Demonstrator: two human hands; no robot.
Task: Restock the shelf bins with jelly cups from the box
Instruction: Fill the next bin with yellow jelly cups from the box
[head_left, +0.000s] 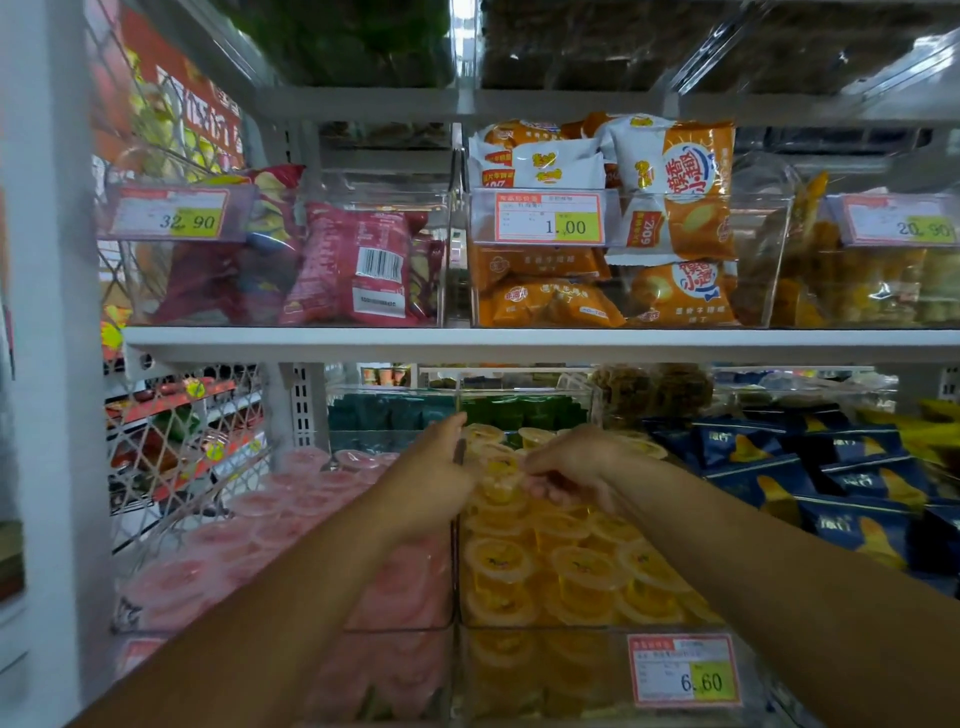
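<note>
The price tag (685, 670) at the front of the middle clear bin (571, 627) says 6.60. That bin is full of yellow jelly cups (576, 566), piled up high. Both arms reach in over the pile.

The two hands meet at one yellow jelly cup (501, 478) that sits on top near the back. The right hand (566, 467) has its fingers bent, and they pinch the right edge of that cup. The left hand (436, 467) is pressed to the cup's left side, right by the wall between two bins. Its fingers are mostly hidden, so I cannot tell how tight they are.

The bin on the left holds pink jelly cups (249, 525). On the right lie dark blue packets (857, 483) with a yellow picture. Behind the yellow cups are green packs (524, 410).

The white shelf (519, 338) above has three more tags: 32.90 (174, 218), 1.00 (550, 218) and 20.90 (901, 223). Red packets (358, 265) with a barcode fill its left bin. Orange and white packets (675, 182) fill the middle one; their writing is too small for me to read. A white wire mesh (171, 457) stands at the far left.
</note>
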